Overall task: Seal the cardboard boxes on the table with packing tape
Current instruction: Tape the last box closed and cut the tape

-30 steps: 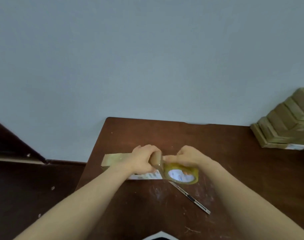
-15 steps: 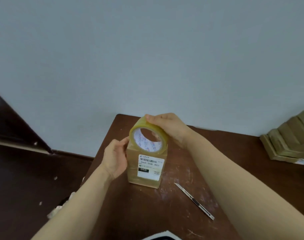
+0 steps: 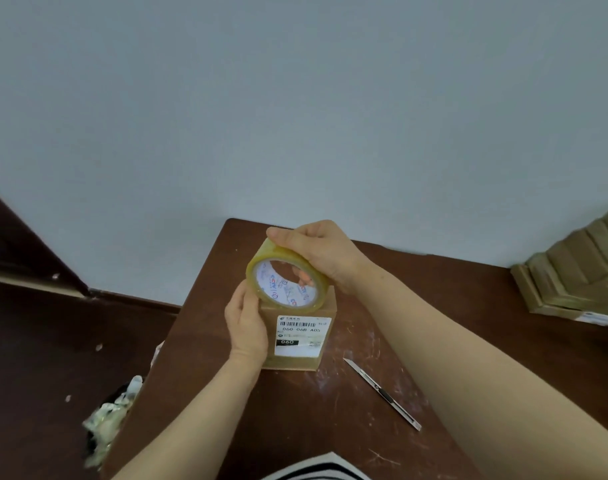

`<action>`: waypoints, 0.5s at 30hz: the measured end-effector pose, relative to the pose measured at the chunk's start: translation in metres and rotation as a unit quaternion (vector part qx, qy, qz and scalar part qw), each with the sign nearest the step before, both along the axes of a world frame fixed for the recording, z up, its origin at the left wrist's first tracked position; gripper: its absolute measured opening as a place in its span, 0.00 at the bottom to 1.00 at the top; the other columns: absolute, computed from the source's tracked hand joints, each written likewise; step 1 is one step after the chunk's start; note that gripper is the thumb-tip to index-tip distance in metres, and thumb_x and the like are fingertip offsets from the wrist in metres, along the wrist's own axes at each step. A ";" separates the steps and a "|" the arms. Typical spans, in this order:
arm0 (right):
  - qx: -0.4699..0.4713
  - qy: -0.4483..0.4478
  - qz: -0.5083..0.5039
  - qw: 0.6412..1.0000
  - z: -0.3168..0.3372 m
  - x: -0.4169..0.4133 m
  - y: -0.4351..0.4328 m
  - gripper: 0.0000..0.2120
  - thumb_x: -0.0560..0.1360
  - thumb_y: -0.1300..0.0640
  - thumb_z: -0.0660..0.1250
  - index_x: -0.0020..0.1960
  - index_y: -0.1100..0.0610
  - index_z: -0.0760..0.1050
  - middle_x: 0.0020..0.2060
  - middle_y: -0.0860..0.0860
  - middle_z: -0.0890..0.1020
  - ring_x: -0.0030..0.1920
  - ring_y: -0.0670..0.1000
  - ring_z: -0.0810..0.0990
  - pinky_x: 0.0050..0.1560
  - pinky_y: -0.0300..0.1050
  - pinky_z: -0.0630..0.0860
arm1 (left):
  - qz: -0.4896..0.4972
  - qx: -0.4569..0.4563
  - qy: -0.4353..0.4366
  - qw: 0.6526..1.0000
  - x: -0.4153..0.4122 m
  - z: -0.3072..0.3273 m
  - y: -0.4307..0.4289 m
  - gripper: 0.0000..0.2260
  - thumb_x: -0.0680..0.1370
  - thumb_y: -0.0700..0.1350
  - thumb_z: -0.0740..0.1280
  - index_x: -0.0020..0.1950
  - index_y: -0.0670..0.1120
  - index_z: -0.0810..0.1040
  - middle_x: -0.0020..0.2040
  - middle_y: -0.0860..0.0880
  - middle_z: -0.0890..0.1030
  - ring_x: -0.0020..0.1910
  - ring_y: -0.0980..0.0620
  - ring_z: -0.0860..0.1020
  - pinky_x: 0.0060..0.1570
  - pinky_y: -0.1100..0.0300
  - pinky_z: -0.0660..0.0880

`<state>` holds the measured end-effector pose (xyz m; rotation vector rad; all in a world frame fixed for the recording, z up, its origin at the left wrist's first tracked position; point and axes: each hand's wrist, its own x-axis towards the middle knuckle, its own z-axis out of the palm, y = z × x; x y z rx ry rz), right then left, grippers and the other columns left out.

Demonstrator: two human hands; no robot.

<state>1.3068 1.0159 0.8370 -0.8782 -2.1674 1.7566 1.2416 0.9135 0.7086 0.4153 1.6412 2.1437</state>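
A small cardboard box stands on end on the brown table, its white shipping label facing me. My left hand grips the box's left side. My right hand holds a yellowish roll of packing tape tilted over the box's top end, fingers curled through and over the roll. The top of the box is hidden behind the roll.
A slim utility knife lies on the table to the right of the box. A stack of flattened cardboard boxes sits at the far right. Crumpled tape scraps lie on the floor left of the table, which ends against the wall.
The box went from lying flat to standing on end. The tape roll rose from the tabletop to the box's top, and my left hand shifted to the box's left side.
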 end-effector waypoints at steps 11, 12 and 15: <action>0.259 -0.197 0.028 0.945 0.031 0.054 0.050 0.25 0.64 0.33 0.71 0.26 0.53 0.70 0.18 0.46 0.69 0.19 0.44 0.67 0.22 0.34 0.64 | 0.040 -0.053 0.004 0.998 -0.017 -0.006 0.022 0.16 0.74 0.45 0.57 0.31 0.53 0.81 0.31 0.58 0.79 0.32 0.64 0.75 0.32 0.70 0.72; 0.280 -0.236 0.034 0.930 0.029 0.066 0.054 0.26 0.63 0.32 0.69 0.26 0.54 0.72 0.19 0.47 0.71 0.20 0.44 0.69 0.23 0.36 0.66 | 0.036 -0.056 0.001 0.998 -0.016 -0.005 0.023 0.16 0.74 0.45 0.57 0.31 0.53 0.81 0.31 0.58 0.79 0.32 0.64 0.76 0.31 0.70 0.72; 0.243 -0.293 0.034 0.924 0.006 0.094 0.054 0.29 0.64 0.30 0.68 0.33 0.58 0.79 0.26 0.51 0.81 0.24 0.46 0.78 0.29 0.41 0.73 | 0.029 -0.067 0.003 0.997 -0.013 -0.004 0.026 0.16 0.72 0.45 0.57 0.30 0.51 0.80 0.31 0.56 0.80 0.33 0.63 0.76 0.32 0.69 0.73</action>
